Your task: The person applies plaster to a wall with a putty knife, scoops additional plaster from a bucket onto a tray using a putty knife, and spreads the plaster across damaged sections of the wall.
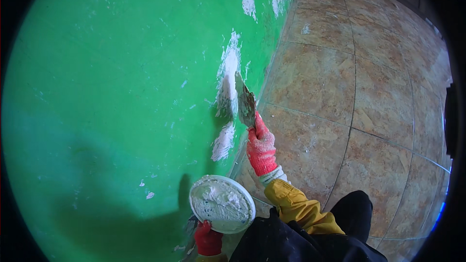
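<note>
My right hand (262, 148), in a red and white work glove, is closed round the handle of a putty knife (246, 101). The knife's broad, smeared blade meets the green wall (121, 68) beside a patch of white putty (230, 65). Lower on the wall is a smaller putty patch (224, 142). My left hand (208, 239), in a red glove, grips the near rim of a round white lid (252, 206). White putty (218, 201) covers much of the lid's inner face. The left fingers under the lid are hidden.
More white patches (248, 2) mark the wall farther up. Brown stone-look floor tiles (310, 75) run along the wall's right side, with a white smudge (305, 29) on one. My dark-clothed knee (352, 213) is at the lower right. A dark object (450, 121) stands at the right rim.
</note>
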`<state>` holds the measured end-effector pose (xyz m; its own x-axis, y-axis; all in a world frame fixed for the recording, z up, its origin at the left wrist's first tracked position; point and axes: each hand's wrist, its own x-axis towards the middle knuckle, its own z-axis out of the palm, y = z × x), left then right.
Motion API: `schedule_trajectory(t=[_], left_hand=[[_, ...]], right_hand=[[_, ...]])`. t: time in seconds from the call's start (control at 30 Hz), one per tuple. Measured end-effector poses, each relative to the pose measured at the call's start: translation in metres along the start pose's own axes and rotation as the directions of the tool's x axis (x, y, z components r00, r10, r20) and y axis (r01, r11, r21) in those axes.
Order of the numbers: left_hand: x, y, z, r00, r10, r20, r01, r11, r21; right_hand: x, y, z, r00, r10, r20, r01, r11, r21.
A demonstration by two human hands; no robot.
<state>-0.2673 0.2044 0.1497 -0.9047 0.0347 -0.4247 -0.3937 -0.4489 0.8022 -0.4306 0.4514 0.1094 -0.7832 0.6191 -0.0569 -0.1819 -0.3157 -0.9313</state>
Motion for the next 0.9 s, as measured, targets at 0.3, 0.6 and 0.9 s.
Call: schedule_trajectory(t=[0.3, 0.6, 0.9], left_hand=[[0.075, -0.014, -0.1, 0.989, -0.097, 0.114, 0.099, 0.995, -0.01], [0.104, -0.007, -0.143, 0.962, -0.205, 0.179, 0.234, 0.958, -0.164], [0.115, 0.006, -0.167, 0.95, -0.227, 0.214, 0.27, 0.942, -0.199]], right_hand=[[-0.036, 0.112, 0.035, 0.973, -0.231, -0.016, 0.217, 0.935, -0.28], [-0.049, 0.149, 0.085, 0.945, -0.325, 0.024, 0.313, 0.885, -0.344], [-0.062, 0.166, 0.114, 0.92, -0.335, 0.203, 0.391, 0.746, -0.539]])
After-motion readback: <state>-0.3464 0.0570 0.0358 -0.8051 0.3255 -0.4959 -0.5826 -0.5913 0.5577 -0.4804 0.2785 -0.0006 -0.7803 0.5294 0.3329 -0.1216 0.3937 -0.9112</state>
